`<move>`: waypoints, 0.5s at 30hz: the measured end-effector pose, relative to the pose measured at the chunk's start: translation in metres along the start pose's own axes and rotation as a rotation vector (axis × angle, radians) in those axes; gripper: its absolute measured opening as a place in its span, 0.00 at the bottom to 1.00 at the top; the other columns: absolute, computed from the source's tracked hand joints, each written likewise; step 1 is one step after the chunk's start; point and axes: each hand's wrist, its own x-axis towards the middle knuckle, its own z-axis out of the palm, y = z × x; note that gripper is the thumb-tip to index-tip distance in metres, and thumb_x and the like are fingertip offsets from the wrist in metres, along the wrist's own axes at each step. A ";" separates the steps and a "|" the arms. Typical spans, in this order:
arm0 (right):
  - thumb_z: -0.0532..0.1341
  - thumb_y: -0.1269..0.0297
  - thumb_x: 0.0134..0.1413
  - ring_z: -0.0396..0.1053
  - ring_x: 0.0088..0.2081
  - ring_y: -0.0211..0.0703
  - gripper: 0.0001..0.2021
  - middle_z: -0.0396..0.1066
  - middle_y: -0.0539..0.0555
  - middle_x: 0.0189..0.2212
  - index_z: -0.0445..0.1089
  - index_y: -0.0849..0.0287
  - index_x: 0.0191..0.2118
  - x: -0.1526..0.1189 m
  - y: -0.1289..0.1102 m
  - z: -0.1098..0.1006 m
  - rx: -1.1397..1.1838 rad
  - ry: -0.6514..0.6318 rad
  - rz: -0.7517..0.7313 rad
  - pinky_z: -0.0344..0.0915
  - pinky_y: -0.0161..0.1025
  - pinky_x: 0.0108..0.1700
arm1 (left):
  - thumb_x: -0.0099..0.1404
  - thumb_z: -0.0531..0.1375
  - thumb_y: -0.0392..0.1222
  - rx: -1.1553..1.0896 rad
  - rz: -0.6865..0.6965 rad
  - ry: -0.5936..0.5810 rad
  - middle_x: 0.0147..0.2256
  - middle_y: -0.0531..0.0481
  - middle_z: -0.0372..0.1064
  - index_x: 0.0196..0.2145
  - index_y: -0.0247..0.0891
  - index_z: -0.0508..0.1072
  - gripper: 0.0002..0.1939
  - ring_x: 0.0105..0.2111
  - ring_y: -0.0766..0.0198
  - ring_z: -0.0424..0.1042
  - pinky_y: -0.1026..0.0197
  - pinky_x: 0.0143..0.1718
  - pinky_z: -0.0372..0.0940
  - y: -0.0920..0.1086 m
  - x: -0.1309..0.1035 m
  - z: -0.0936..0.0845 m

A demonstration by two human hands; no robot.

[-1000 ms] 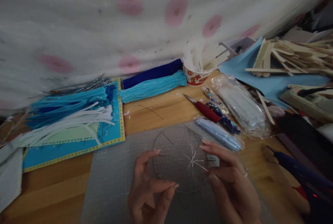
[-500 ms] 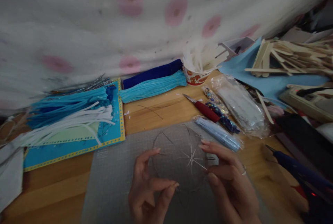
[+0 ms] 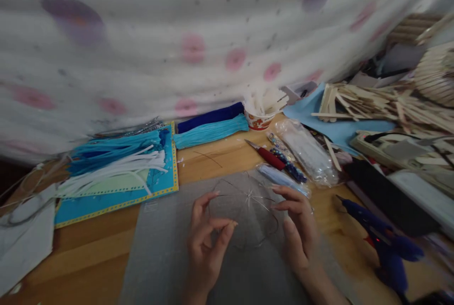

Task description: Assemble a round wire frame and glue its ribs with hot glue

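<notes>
A thin round wire frame (image 3: 249, 195) with spokes meeting in a bright star-shaped centre is held above a grey cutting mat (image 3: 156, 234). My left hand (image 3: 209, 239) pinches the frame's lower left side between thumb and forefinger, with another fingertip by the upper left rim. On the right, my right hand (image 3: 298, 229) is beside the frame, its fingers apart and curved, fingertips close to the rim. Whether they touch the wire is hard to tell.
Blue and white pipe cleaners (image 3: 113, 163) lie at left. Behind are a paper cup (image 3: 259, 121), a red-handled knife (image 3: 271, 157) and plastic-wrapped packs. A blue glue gun (image 3: 376, 229) and wooden sticks (image 3: 376, 101) are at right.
The camera view has shifted, so the table items appear moved. My right hand's fingers have spread and moved off the spoke tip; my left hand keeps its pinch.
</notes>
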 end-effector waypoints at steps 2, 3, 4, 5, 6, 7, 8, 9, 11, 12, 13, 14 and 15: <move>0.51 0.65 0.62 0.66 0.51 0.51 0.08 0.67 0.58 0.48 0.67 0.56 0.42 -0.002 0.004 0.001 0.020 0.099 -0.008 0.63 0.53 0.51 | 0.65 0.62 0.41 -0.015 -0.010 0.020 0.54 0.45 0.64 0.30 0.43 0.79 0.07 0.58 0.54 0.64 0.44 0.62 0.58 0.000 0.001 0.002; 0.51 0.64 0.62 0.66 0.51 0.51 0.08 0.68 0.57 0.48 0.67 0.56 0.41 -0.002 0.006 0.002 0.032 0.135 -0.011 0.62 0.53 0.51 | 0.65 0.62 0.42 -0.022 -0.010 0.033 0.54 0.45 0.65 0.30 0.42 0.79 0.07 0.58 0.54 0.65 0.44 0.61 0.58 0.000 0.001 0.003; 0.51 0.64 0.63 0.66 0.51 0.51 0.08 0.68 0.57 0.48 0.67 0.56 0.42 -0.002 0.008 0.003 0.048 0.159 -0.011 0.62 0.53 0.51 | 0.65 0.62 0.43 -0.029 -0.009 0.043 0.53 0.45 0.65 0.30 0.42 0.79 0.08 0.57 0.54 0.65 0.44 0.61 0.58 -0.001 0.002 0.003; 0.51 0.63 0.63 0.66 0.52 0.51 0.09 0.68 0.57 0.48 0.67 0.55 0.43 -0.002 0.010 0.004 0.066 0.168 -0.008 0.61 0.53 0.52 | 0.65 0.63 0.43 -0.036 -0.008 0.052 0.53 0.45 0.66 0.29 0.42 0.79 0.08 0.57 0.54 0.66 0.44 0.61 0.59 -0.001 0.002 0.004; 0.52 0.62 0.63 0.65 0.53 0.51 0.09 0.68 0.58 0.50 0.66 0.55 0.44 -0.001 0.012 0.005 0.085 0.162 0.001 0.61 0.54 0.53 | 0.65 0.63 0.44 -0.041 -0.010 0.059 0.53 0.44 0.66 0.29 0.42 0.79 0.08 0.57 0.53 0.66 0.44 0.61 0.59 -0.001 0.002 0.004; 0.52 0.62 0.63 0.65 0.54 0.52 0.10 0.67 0.58 0.51 0.66 0.55 0.46 -0.001 0.013 0.006 0.102 0.152 0.011 0.60 0.54 0.54 | 0.64 0.63 0.45 -0.045 -0.013 0.066 0.52 0.44 0.67 0.28 0.42 0.79 0.09 0.57 0.53 0.66 0.43 0.61 0.59 -0.001 0.003 0.005; 0.52 0.61 0.63 0.64 0.55 0.52 0.11 0.67 0.58 0.52 0.65 0.55 0.47 0.000 0.014 0.007 0.114 0.141 0.021 0.59 0.54 0.55 | 0.64 0.63 0.45 -0.046 -0.018 0.069 0.52 0.44 0.67 0.28 0.42 0.79 0.09 0.57 0.53 0.66 0.43 0.61 0.58 -0.001 0.003 0.005; 0.51 0.61 0.63 0.64 0.56 0.52 0.11 0.67 0.58 0.52 0.65 0.55 0.47 0.000 0.015 0.008 0.121 0.140 0.026 0.59 0.54 0.56 | 0.64 0.63 0.46 -0.046 -0.021 0.070 0.52 0.44 0.67 0.28 0.42 0.80 0.09 0.57 0.52 0.66 0.42 0.61 0.58 -0.001 0.004 0.005; 0.51 0.61 0.64 0.65 0.55 0.51 0.11 0.67 0.58 0.51 0.65 0.55 0.47 0.001 0.015 0.010 0.111 0.141 0.023 0.60 0.53 0.55 | 0.64 0.63 0.47 -0.043 -0.013 0.072 0.52 0.44 0.68 0.28 0.42 0.80 0.10 0.57 0.52 0.66 0.40 0.61 0.58 -0.001 0.004 0.005; 0.51 0.61 0.64 0.65 0.54 0.50 0.11 0.67 0.58 0.50 0.65 0.55 0.47 0.001 0.014 0.010 0.097 0.146 0.019 0.60 0.52 0.54 | 0.64 0.63 0.47 -0.039 -0.005 0.074 0.52 0.44 0.68 0.28 0.42 0.80 0.10 0.56 0.52 0.67 0.40 0.60 0.58 -0.001 0.005 0.005; 0.50 0.61 0.64 0.65 0.54 0.50 0.10 0.68 0.58 0.50 0.65 0.56 0.46 0.001 0.013 0.010 0.082 0.154 0.014 0.61 0.51 0.54 | 0.64 0.63 0.47 -0.036 0.003 0.076 0.51 0.44 0.68 0.28 0.42 0.80 0.10 0.56 0.52 0.67 0.40 0.60 0.59 -0.001 0.005 0.005; 0.50 0.61 0.65 0.65 0.53 0.49 0.10 0.68 0.57 0.49 0.66 0.56 0.46 0.002 0.013 0.010 0.065 0.154 0.012 0.61 0.50 0.53 | 0.64 0.63 0.47 -0.032 0.010 0.077 0.51 0.44 0.68 0.28 0.42 0.80 0.10 0.56 0.52 0.67 0.40 0.60 0.59 -0.001 0.005 0.005; 0.50 0.61 0.65 0.65 0.53 0.49 0.10 0.68 0.57 0.49 0.66 0.56 0.45 0.002 0.012 0.010 0.048 0.151 0.011 0.61 0.50 0.52 | 0.64 0.63 0.47 -0.029 0.013 0.079 0.51 0.44 0.68 0.28 0.42 0.80 0.11 0.56 0.52 0.67 0.40 0.59 0.60 -0.001 0.005 0.005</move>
